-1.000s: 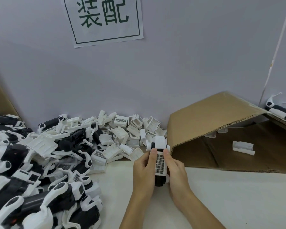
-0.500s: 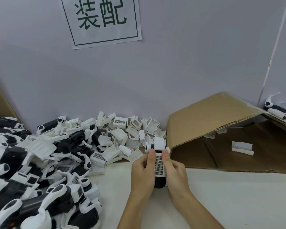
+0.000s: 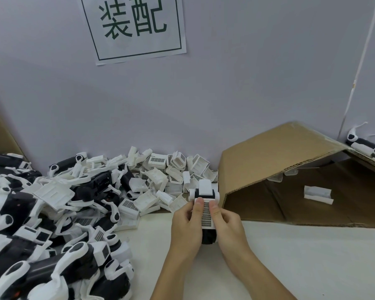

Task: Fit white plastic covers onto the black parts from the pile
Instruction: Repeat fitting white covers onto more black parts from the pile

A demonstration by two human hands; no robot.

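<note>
Now both hands grip the black part between them

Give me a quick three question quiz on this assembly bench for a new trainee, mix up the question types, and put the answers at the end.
1. True or false: both thumbs press on the white grid cover of the held part.
2. Which side of the table holds the pile of parts? A) the person's left B) the person's right
3. Fill in: a lone white piece lies inside the ___ box.

Key: 1 true; 2 A; 3 cardboard. The left hand and right hand both grip the part.
</note>
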